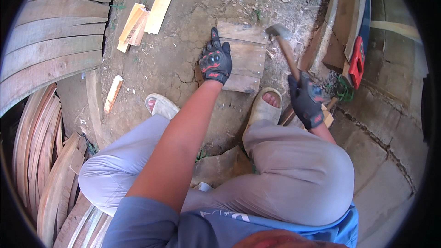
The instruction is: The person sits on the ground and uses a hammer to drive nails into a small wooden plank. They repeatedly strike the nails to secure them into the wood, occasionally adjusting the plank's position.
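Note:
My left hand (215,62), in a black glove with red marks, rests over the left edge of a small panel of wooden boards (248,55) on the ground. Its longest visible finger stretches forward and the thumb stands apart; the other fingers show only in part. To the right, my right hand (307,101), gloved alike and a little blurred, is closed round the wooden handle of a hammer (288,55). The hammer's metal head is raised by the panel's far right corner, apart from my left hand.
A red-handled saw (357,62) leans against long timbers (337,32) on the right. Loose wood offcuts (160,8) lie at the far left. Slatted boards (59,32) and stacked curved planks (39,142) stand on my left. My sandalled feet flank the panel's near side.

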A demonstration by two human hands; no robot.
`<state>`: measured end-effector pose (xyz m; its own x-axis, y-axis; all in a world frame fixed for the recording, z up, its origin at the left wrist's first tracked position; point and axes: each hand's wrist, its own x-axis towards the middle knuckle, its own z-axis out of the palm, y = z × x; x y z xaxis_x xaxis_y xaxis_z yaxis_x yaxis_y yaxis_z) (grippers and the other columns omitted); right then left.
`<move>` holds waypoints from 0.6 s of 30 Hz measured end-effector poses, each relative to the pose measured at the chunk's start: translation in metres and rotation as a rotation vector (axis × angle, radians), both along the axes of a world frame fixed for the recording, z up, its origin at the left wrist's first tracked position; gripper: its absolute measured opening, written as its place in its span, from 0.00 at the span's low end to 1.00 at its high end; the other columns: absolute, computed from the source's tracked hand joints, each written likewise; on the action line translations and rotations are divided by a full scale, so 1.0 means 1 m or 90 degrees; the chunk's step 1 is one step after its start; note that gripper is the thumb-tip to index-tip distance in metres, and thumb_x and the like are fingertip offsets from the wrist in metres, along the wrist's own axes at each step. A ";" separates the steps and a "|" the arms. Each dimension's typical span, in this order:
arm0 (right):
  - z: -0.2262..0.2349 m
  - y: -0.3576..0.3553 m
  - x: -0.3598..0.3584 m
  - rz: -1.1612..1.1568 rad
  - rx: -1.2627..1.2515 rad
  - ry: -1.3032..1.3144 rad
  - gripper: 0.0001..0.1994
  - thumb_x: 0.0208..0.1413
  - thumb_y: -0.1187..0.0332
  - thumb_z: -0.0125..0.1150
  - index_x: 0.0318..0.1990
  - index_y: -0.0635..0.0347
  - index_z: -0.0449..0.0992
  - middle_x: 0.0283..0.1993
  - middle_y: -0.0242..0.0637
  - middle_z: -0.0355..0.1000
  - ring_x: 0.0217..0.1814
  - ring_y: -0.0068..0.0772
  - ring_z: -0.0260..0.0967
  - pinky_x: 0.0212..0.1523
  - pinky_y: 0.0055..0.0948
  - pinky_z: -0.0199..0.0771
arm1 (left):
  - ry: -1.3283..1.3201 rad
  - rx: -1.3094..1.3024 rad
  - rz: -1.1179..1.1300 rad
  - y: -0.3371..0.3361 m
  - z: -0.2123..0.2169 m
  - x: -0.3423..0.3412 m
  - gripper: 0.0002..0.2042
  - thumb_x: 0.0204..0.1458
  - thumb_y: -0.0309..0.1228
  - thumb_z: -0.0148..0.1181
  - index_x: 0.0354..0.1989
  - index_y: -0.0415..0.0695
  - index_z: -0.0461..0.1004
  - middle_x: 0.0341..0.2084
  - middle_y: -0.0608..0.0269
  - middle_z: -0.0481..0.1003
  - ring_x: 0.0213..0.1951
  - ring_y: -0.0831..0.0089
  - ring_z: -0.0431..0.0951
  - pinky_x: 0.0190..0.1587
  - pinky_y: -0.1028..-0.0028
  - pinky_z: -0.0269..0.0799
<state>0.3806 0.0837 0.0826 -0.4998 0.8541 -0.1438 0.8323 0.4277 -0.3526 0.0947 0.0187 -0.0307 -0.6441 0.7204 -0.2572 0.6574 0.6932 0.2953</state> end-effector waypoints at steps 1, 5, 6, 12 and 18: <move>0.008 0.003 0.004 -0.041 -0.021 0.071 0.11 0.71 0.60 0.61 0.42 0.59 0.77 0.26 0.51 0.75 0.27 0.61 0.76 0.29 0.54 0.73 | -0.009 -0.024 0.006 -0.005 0.002 0.006 0.36 0.72 0.49 0.46 0.84 0.52 0.46 0.64 0.41 0.73 0.63 0.44 0.76 0.64 0.45 0.71; 0.060 0.018 -0.020 -0.048 0.085 0.275 0.07 0.71 0.66 0.59 0.42 0.59 0.80 0.29 0.48 0.77 0.30 0.59 0.77 0.32 0.52 0.75 | -0.051 -0.036 0.034 -0.005 0.016 -0.004 0.35 0.72 0.47 0.47 0.84 0.51 0.47 0.66 0.37 0.73 0.61 0.40 0.78 0.64 0.47 0.72; 0.044 0.014 -0.014 -0.040 0.092 0.243 0.09 0.71 0.65 0.59 0.42 0.59 0.80 0.30 0.49 0.77 0.31 0.59 0.77 0.32 0.53 0.75 | -0.047 -0.033 0.030 -0.004 0.016 -0.002 0.35 0.72 0.47 0.47 0.84 0.51 0.47 0.66 0.37 0.73 0.61 0.40 0.78 0.64 0.47 0.72; -0.006 -0.001 -0.007 -0.015 -0.034 -0.019 0.17 0.73 0.55 0.58 0.40 0.61 0.77 0.28 0.55 0.77 0.32 0.64 0.78 0.35 0.58 0.75 | -0.032 0.000 0.017 0.009 0.011 -0.004 0.35 0.72 0.48 0.47 0.83 0.51 0.48 0.66 0.37 0.73 0.61 0.40 0.78 0.64 0.47 0.72; 0.054 0.011 -0.019 0.006 0.158 0.203 0.06 0.68 0.68 0.62 0.44 0.61 0.79 0.34 0.48 0.79 0.31 0.57 0.78 0.32 0.49 0.74 | -0.058 -0.015 0.026 -0.003 0.015 -0.004 0.35 0.72 0.49 0.47 0.83 0.51 0.49 0.67 0.39 0.72 0.62 0.40 0.77 0.65 0.47 0.72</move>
<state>0.3618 0.0945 0.1365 -0.4943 0.8385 0.2292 0.6937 0.5394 -0.4773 0.0909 0.0154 -0.0153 -0.6464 0.6865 -0.3331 0.5991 0.7269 0.3356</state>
